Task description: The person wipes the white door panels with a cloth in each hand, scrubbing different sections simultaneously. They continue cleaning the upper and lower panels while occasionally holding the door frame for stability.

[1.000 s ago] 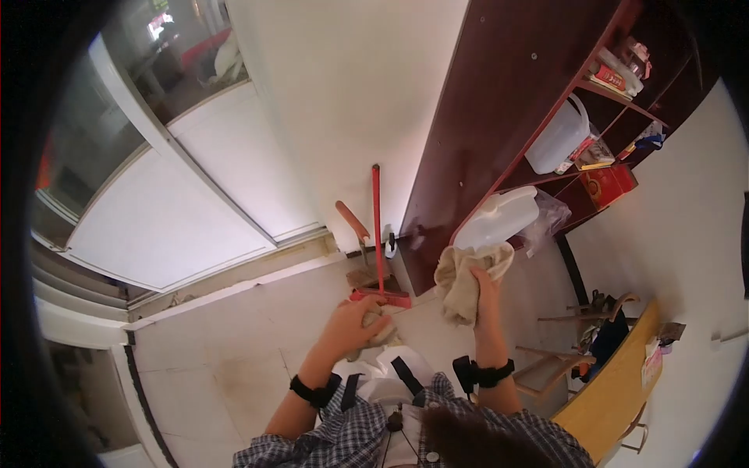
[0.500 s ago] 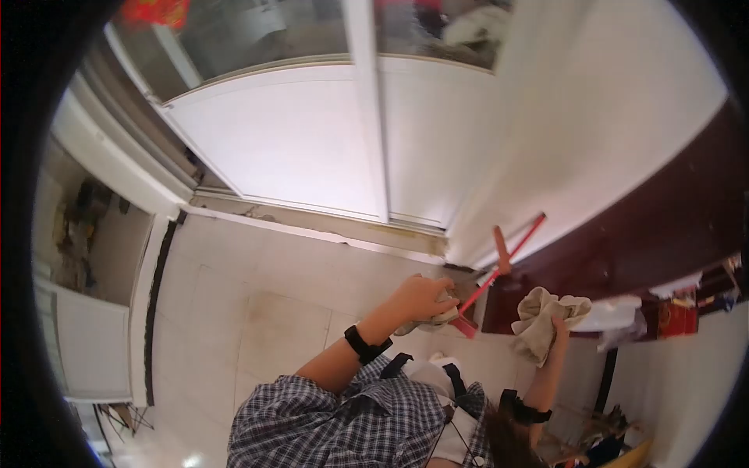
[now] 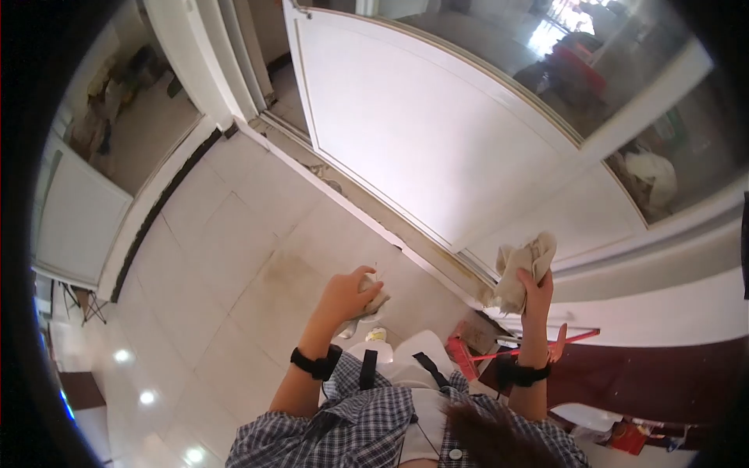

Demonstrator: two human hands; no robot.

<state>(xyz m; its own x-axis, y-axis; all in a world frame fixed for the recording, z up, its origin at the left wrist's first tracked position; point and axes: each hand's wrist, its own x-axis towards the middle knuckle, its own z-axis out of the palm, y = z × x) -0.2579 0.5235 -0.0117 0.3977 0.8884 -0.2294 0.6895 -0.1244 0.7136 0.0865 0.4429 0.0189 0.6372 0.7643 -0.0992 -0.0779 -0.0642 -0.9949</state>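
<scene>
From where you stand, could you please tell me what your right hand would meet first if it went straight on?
Led by the beige cloth it holds, my right hand would probably meet the white door panelling first, though the depth between is unclear.

A white sliding door panel point(image 3: 421, 117) is standing along a pale sill point(image 3: 398, 222), and through its glass point(image 3: 476, 35) a red object point(image 3: 581, 66) and a whitish bundle point(image 3: 651, 175) are showing, blurred. Pale floor tiles point(image 3: 203, 281) are spreading leftward, bearing a brownish stain point(image 3: 289, 273) and, lower down, reflecting bright lights point(image 3: 147, 398). A dark edging strip point(image 3: 168, 195) is bordering them; beyond it, thin crossed legs point(image 3: 90, 303) are standing below a white panel point(image 3: 78, 218). At lower right, a red-handled sweeping tool point(image 3: 460, 357) is leaning near a dark red cabinet point(image 3: 655, 374), with a white container point(image 3: 585, 416) and a red box point(image 3: 628, 438) sitting close together.
</scene>
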